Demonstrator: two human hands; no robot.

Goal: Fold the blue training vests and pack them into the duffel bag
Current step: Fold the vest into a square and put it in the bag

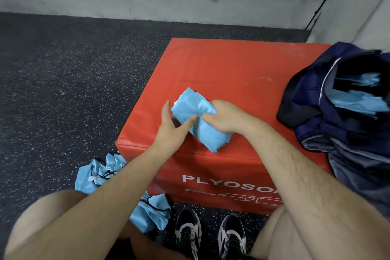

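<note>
Folded vest point(191, 104) lies as a compact light-blue bundle on top of the red plyo box point(228, 65), toward the box's front-left part and angled so that one end points at the near edge. The right hand point(221, 118) grips it from the right side, fingers curled down over the middle of the bundle. The left hand point(171, 126) is spread at the bundle's left edge with straight fingers, its thumb lying on the fabric just beside the right hand's fingers.

On the right end of the box sits the navy duffel bag point(312, 99), unzipped and gaping – packed vests point(354, 99) of the same light blue show inside its opening. It is well apart from the bundle under the hands.

Down on the dark speckled floor point(63, 91), loose vests point(99, 173) lie crumpled against the box's left front corner, with more of them nearer the person's knee. A pair of black-and-white shoes point(187, 232) stands just before the box's front face – the lettering there reads PLYOSO, the rest being covered by the forearm.
</note>
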